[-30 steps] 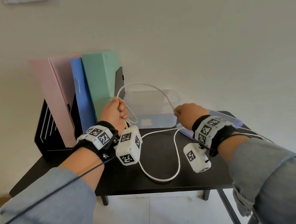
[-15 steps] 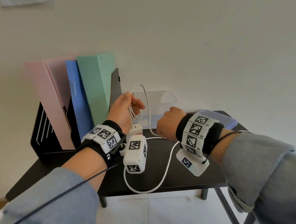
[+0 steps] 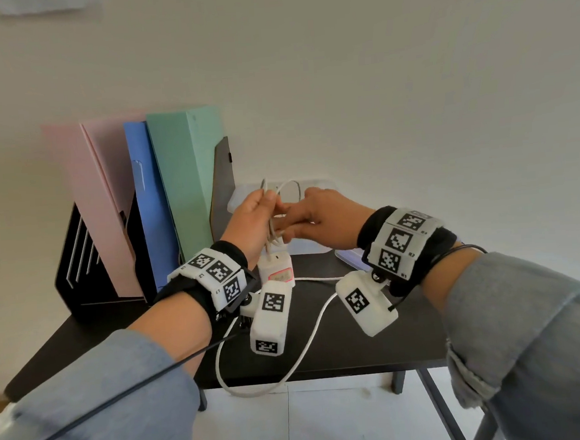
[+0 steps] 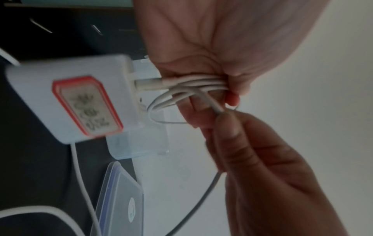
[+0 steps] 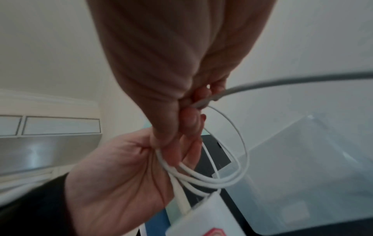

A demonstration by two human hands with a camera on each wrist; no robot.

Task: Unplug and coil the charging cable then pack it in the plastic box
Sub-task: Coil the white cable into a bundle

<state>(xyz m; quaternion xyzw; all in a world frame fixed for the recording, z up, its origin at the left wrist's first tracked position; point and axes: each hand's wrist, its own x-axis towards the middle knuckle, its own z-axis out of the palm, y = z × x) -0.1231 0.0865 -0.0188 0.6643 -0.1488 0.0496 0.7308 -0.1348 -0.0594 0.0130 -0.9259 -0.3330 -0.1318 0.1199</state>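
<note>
My left hand (image 3: 259, 215) grips several loops of the white charging cable (image 4: 193, 83), raised above the black table (image 3: 341, 340). A white charger block (image 3: 275, 267) with a red-edged label (image 4: 85, 106) hangs from the cable just under that hand. My right hand (image 3: 310, 215) pinches the free run of the cable (image 5: 214, 99) against the left hand's fingers. The slack cable (image 3: 308, 349) trails across the table and over its front edge. The clear plastic box (image 3: 309, 244) stands behind the hands, partly hidden by them.
A black file rack (image 3: 79, 269) with pink, blue and green folders (image 3: 186, 179) stands at the back left. The box's clear lid (image 4: 119, 201) lies flat on the table to the right of the box. A white wall rises behind.
My right hand has swept left with the cable until it meets the left hand. The big loop in the air has shrunk into the bundle. The slack on the table has shortened.
</note>
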